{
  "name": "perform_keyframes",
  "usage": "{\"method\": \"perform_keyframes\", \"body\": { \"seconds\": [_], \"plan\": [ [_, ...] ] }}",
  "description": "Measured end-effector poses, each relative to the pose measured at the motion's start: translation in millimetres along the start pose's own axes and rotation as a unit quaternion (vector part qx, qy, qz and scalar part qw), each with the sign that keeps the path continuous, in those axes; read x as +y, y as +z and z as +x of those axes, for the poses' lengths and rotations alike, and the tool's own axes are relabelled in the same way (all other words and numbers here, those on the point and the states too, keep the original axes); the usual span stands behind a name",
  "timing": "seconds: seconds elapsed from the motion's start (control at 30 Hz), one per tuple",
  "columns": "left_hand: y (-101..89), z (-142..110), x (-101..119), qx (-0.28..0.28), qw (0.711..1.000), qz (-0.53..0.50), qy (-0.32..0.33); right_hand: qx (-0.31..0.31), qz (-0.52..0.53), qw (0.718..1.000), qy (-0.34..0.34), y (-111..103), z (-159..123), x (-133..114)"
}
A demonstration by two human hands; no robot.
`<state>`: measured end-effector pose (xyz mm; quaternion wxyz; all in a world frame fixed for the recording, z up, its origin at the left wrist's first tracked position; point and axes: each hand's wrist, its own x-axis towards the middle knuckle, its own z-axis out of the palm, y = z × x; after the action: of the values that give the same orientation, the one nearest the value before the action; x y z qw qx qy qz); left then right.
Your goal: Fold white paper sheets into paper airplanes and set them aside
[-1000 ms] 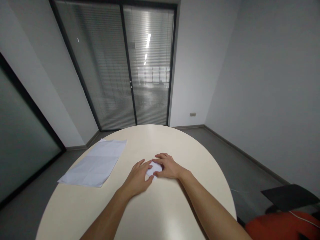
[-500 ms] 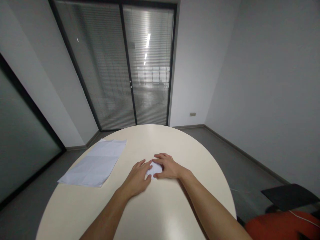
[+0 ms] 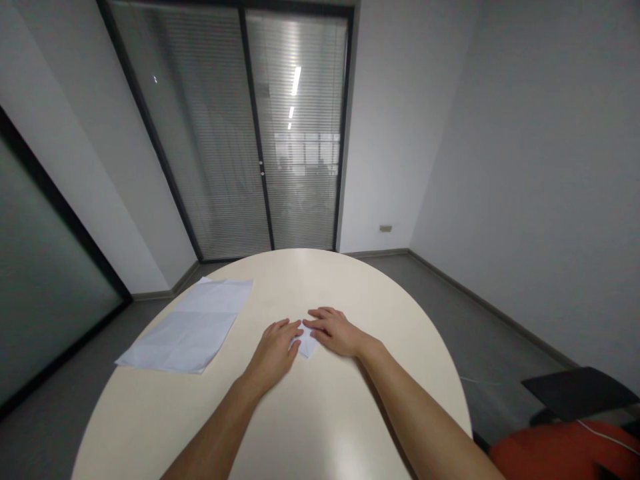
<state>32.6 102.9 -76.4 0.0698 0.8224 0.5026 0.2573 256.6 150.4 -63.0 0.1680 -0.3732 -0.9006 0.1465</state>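
Steadying folded paper (image 3: 307, 347) against the desk (image 3: 345, 283) with left hand (image 3: 277, 345) and right hand (image 3: 339, 332), both unclenched, apparently to keep it flat.

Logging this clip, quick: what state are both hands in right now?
Left hand: open, resting over the left side of the small white paper.
Right hand: open, at the paper's right side, not closed around it.

a left hand (image 3: 274, 350) and a right hand (image 3: 339, 333), both bare, slender fingers (image 3: 317, 325), narrow uncovered wrists (image 3: 369, 349), a left forearm (image 3: 217, 423) and a right forearm (image 3: 413, 408), bare for the whole length in view, smooth in outline, broadening away from the wrists, finer detail on the fingers too small to make out
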Motion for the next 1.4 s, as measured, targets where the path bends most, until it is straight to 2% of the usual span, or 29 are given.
{"method": "perform_keyframes", "body": {
  "seconds": [0.33, 0.57, 0.97, 1.4],
  "plan": [
    [2.4, 2, -1, 0.059, 0.998, 0.016, -0.022, 0.022, -0.008, 1.000, 0.006, 5, -4, 8],
    [0.0, 2, 3, 0.058, 0.998, -0.002, -0.024, 0.045, -0.010, 0.999, 0.014, 3, -5, 2],
    [2.2, -1, 0, 0.056, 0.998, -0.026, -0.004, 0.029, 0.002, 0.999, 0.014, -3, -4, -5],
    [8.5, -1, -6, 0.081, 0.994, -0.071, 0.001, 0.051, 0.096, 0.994, 0.013, 1, 3, -5]
  ]
}}
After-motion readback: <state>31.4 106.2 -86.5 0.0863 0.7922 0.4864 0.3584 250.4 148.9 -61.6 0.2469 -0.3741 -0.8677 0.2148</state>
